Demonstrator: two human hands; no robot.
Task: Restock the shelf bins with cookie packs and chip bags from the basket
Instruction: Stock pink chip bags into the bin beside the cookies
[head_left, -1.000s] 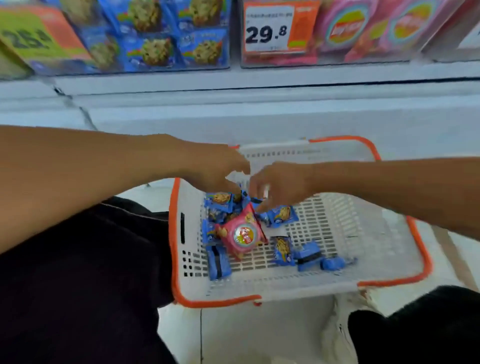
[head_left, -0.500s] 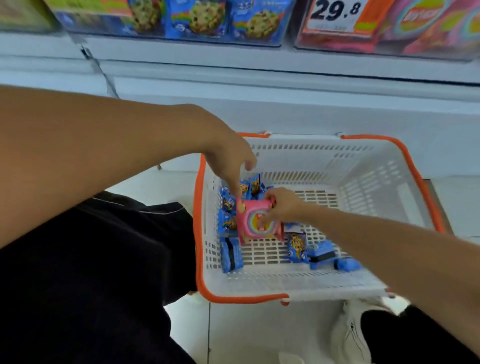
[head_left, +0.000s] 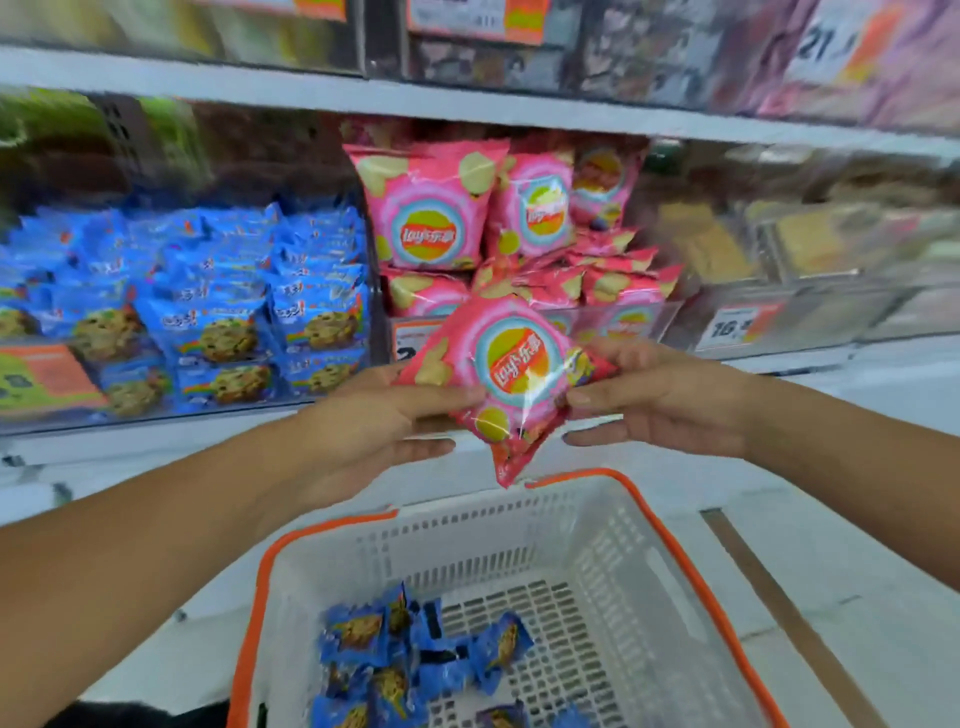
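left hand (head_left: 379, 421) & right hand (head_left: 660, 400) both pinch pink chip bag (head_left: 511, 374), tilted, above basket (head_left: 613, 561).

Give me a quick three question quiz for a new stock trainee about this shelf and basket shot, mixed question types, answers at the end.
1. True or false: the pink chip bag is held by both the left hand and the right hand.
2. Which packs lie in the basket? A) blue cookie packs B) pink chip bags C) green boxes
3. Fill in: the bin of pink chip bags stands to the ____ of the bin of blue cookie packs.

Key: 1 true; 2 A; 3 right
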